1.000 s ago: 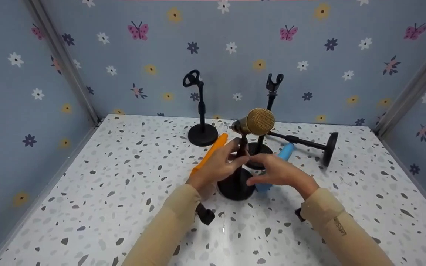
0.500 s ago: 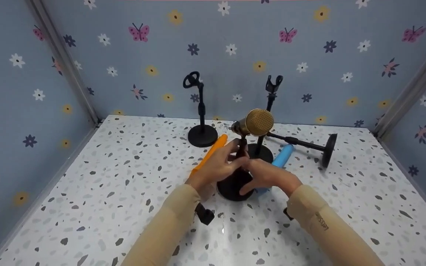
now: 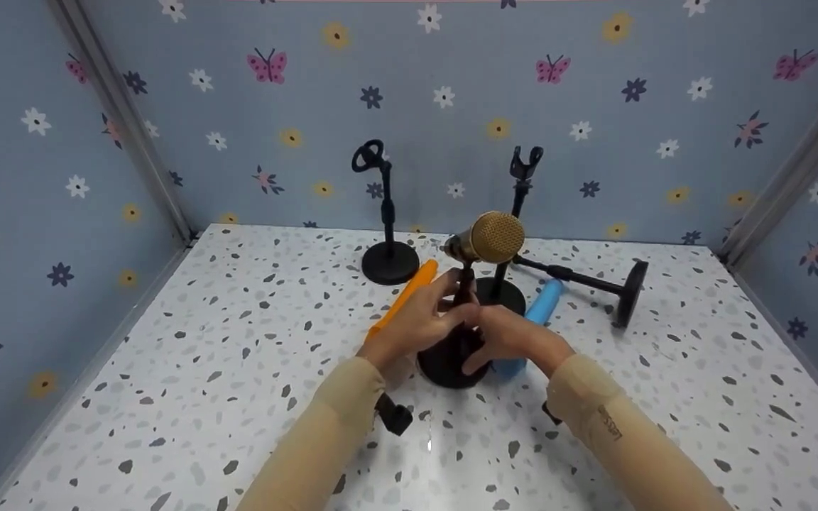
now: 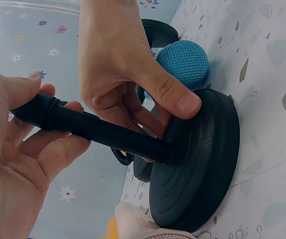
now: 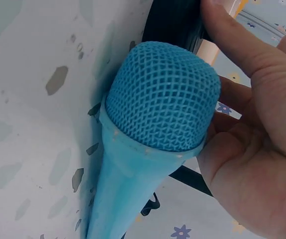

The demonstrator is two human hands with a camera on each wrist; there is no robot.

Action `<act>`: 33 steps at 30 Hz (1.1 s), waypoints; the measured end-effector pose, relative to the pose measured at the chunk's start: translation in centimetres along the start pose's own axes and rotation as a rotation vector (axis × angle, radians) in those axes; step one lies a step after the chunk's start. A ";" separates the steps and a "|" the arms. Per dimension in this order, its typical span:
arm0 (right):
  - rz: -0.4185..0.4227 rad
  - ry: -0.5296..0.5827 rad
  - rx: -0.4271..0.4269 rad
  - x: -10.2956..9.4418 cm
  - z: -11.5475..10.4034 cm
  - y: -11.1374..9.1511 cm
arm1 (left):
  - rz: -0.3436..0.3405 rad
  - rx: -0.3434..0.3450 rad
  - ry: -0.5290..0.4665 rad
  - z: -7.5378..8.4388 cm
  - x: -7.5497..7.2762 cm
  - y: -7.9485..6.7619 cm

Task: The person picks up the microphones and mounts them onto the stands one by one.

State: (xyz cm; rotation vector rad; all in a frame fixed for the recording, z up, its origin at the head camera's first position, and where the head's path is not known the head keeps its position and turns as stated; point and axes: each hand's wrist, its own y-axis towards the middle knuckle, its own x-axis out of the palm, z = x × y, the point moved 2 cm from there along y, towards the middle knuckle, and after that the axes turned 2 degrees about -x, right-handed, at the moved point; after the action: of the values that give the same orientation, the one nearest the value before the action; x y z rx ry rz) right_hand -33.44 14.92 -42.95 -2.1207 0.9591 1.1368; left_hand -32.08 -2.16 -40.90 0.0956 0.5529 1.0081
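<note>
A gold-headed microphone [image 3: 498, 236] sits in the clip of an upright black microphone stand [image 3: 437, 358]. My left hand [image 3: 416, 319] grips that stand's pole, thumb and fingers around its upper part in the left wrist view. Lower down is my right hand [image 3: 515, 333], its fingers curled behind the pole and its thumb [image 4: 188, 104] on the round base. A blue microphone [image 5: 155, 144] lies on the table beside my right hand, its mesh head near the base. To the left, an orange microphone [image 3: 405, 291] lies partly hidden behind my left hand.
Another upright stand with a ring clip [image 3: 389, 262] is at the back left. Just behind the gripped stand rises one with a forked clip [image 3: 525, 165]. A third stand [image 3: 597, 282] lies on its side at the right. Patterned walls [image 3: 437, 163] border the white speckled table [image 3: 238, 397].
My right hand has moved left and slightly inward onto the lower stand, its thumb now over the base. My left hand and the gold microphone have hardly moved.
</note>
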 end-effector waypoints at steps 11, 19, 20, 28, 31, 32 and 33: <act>-0.020 -0.023 -0.009 -0.1 0.2 0.2 | 0.001 -0.020 -0.019 0.0 0.0 -0.2; -0.058 -0.070 -0.038 -0.3 0.0 0.3 | -0.010 0.005 0.020 0.2 0.1 -0.1; -0.056 -0.075 -0.045 -0.3 0.0 0.3 | -0.008 0.010 0.031 0.2 0.1 -0.1; -0.046 -0.066 -0.002 -0.1 0.0 0.1 | -0.009 0.048 0.101 0.8 0.3 -0.3; -0.056 -0.074 -0.007 -0.2 -0.2 0.2 | -0.014 0.060 0.124 1.2 -0.2 -0.5; -0.058 -0.080 -0.011 -0.2 -0.2 0.2 | -0.014 0.067 0.135 1.4 -0.4 -0.5; -0.060 -0.086 -0.008 -0.2 -0.2 0.2 | -0.014 0.068 0.148 1.5 -0.5 -0.6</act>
State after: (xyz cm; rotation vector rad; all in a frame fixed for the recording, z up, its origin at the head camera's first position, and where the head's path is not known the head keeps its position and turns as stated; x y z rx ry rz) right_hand -33.59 14.67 -42.68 -2.0752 0.8468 1.1937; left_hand -31.15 -2.68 -39.63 0.0777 0.7229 0.9873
